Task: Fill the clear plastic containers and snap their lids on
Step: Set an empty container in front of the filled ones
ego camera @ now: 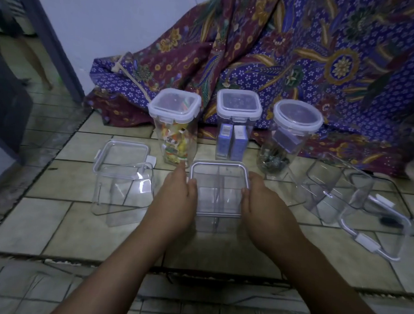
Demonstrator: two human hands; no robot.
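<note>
A clear square container (219,191) with a lid on top stands on the tiled floor in front of me, empty inside. My left hand (179,193) presses against its left side and my right hand (262,200) against its right side. Behind it stand three lidded containers: a tall one with colourful packets (175,128), a tall one with blue boxes (236,127), and a round one with small dark items (288,139). An empty lidded container (122,181) sits to the left. Another empty container (336,187) lies on its side to the right, with a loose lid (375,228) beside it.
A patterned purple and maroon cloth (302,53) is draped behind the containers. A white wall (112,19) and a dark door frame (51,36) stand at the back left. The floor (77,234) is pale tile with dark joints.
</note>
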